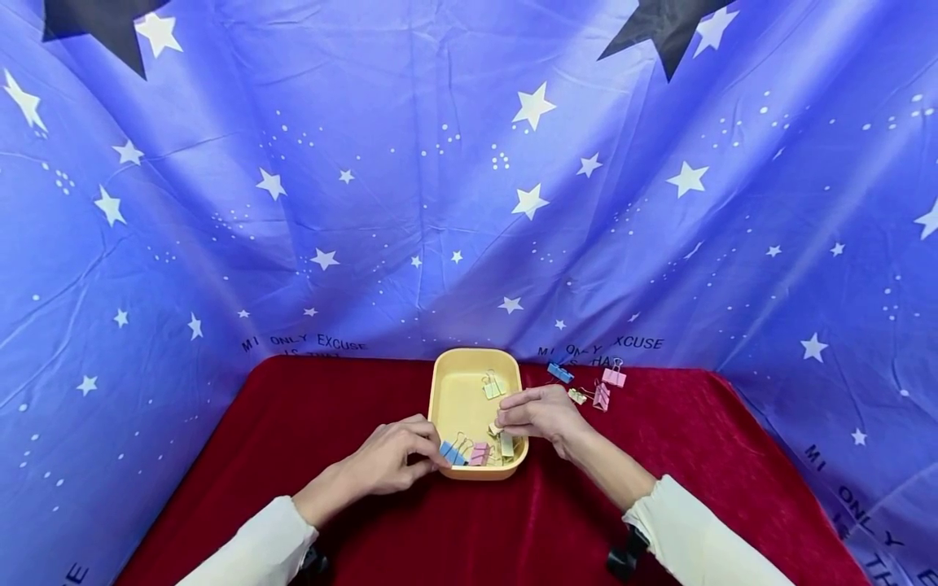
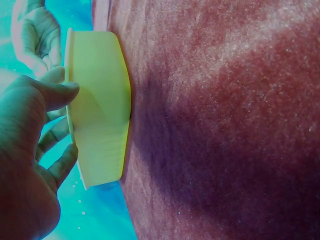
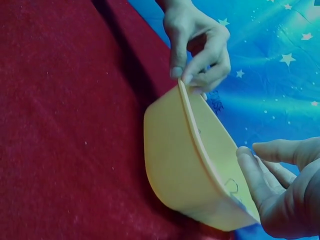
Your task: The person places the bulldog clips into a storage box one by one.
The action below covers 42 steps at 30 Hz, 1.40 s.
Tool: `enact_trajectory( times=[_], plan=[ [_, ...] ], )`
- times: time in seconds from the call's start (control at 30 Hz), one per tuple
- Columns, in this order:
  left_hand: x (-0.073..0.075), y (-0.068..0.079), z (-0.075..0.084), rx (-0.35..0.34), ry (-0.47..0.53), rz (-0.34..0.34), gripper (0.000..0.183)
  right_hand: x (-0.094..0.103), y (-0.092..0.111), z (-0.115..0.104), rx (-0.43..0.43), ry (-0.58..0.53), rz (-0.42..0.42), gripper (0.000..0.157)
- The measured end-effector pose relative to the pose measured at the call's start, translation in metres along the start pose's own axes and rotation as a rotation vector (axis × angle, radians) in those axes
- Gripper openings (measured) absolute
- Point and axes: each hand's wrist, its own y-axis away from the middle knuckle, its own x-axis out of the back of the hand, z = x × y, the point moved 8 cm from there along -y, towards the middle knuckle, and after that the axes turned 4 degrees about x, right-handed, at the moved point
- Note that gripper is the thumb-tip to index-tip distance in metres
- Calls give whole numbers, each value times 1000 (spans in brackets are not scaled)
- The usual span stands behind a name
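Note:
My left hand (image 1: 401, 456) pinches the near left corner of a yellow plastic tray (image 1: 432, 399); in the left wrist view its thumb (image 2: 64, 92) lies outside the rim and other fingers reach inside. Over the tray's right side hangs my right hand (image 1: 544, 417), its thumb and fingertips close together right at a pale yellow binder clip (image 1: 494, 428). I cannot tell whether they grip it. Inside the tray lie a blue binder clip (image 1: 453, 453), a pink binder clip (image 1: 479, 454) and a pale green binder clip (image 1: 507, 444) near the front, plus a light yellow-green binder clip (image 1: 493, 389) farther back.
Beyond my right hand, several binder clips lie on the dark red cloth (image 1: 352, 521): a blue clip (image 1: 560, 373), a patterned yellowish clip (image 1: 577, 396), a pink clip (image 1: 614, 377) and another pink clip (image 1: 601, 397). A blue star-printed curtain (image 1: 410, 203) encloses the back and sides.

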Motion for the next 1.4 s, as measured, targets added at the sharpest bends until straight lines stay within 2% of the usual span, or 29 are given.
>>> enact_trajectory(
  times=[0.2, 0.33, 0.5, 0.8, 1.03, 1.2, 1.4],
  plan=[
    [-1, -1, -1, 15, -2, -12, 21, 21, -1, -1, 3, -15, 32, 45],
    [-2, -1, -1, 28, -8, -19, 20, 34, -2, 1, -1, -13, 49, 48],
    [-2, -1, -1, 29, -5, -24, 19, 48, -2, 4, -13, 2, 76, 45],
    [-2, -2, -2, 36, -5, -34, 20, 71, -2, 6, -3, -37, 117, 37],
    [0, -1, -1, 16, -1, -24, 20, 83, -6, 12, -4, -19, 145, 38],
    [-1, -1, -2, 9, -3, -21, 20, 87, -10, 18, 19, 49, 175, 43],
    [-1, 0, -1, 5, -8, -13, 20, 91, -19, 26, 29, 102, 228, 35]
  ],
)
